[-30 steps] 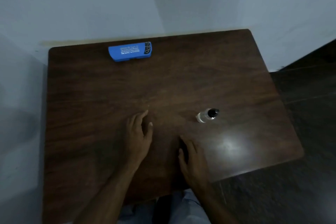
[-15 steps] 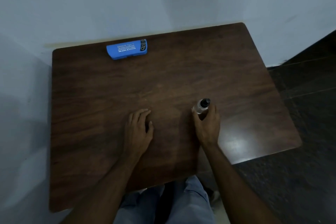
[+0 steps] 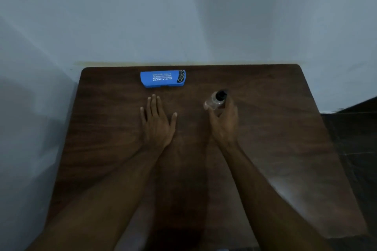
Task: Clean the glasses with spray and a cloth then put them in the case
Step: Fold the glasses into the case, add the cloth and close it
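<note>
Head view, looking down on a dark wooden table [image 3: 265, 149] set against a pale wall. Two bare forearms reach up from the bottom edge.

The right hand [image 3: 225, 120] is curled around a small clear spray bottle [image 3: 215, 102] with a black cap, gripping it from the near side. The bottle tips away from the person, cap toward the wall; whether it stands on the table or is lifted just off it cannot be told.

The left hand [image 3: 157, 122] lies flat on the wood, palm down, fingers [image 3: 153, 101] spread and straight, holding nothing.

A blue case [image 3: 163, 78], lid shut, lies near the table's far edge. Its long axis runs left to right, parallel to that edge. It sits just beyond the left fingertips, straight ahead of them, apart and not touching. It lies up and to the left of the right hand, farther off. The left hand is the nearer one and is free, so it seems best placed to reach the case.

Neither glasses nor cloth can be seen anywhere; the glasses are probably inside the shut case, which would need opening first.

Count: one case, one bottle, two hands, one table, no visible glasses, no visible cloth.
</note>
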